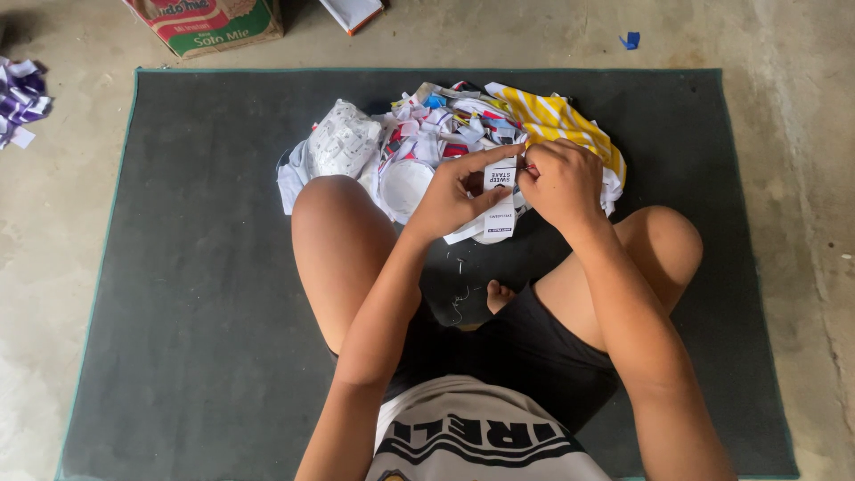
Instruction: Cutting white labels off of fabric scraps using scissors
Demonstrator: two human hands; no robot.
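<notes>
Label (500,191) pinched between both hands (over scrap pile (427,134))

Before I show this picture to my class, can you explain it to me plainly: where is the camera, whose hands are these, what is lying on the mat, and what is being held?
There is no machine here. The single picture comes from a camera worn on a person's head, looking down, so the arms reaching in from below are that person's own. They sit cross-legged on a dark grey mat spread over a concrete floor. In front of the knees lies a heap of paper and fabric scraps, white with bits of colour, with a yellow-and-white striped piece at its right. The left hand and right hand together hold a small white printed label. Off the mat are a cardboard box and purple-white scraps.
</notes>
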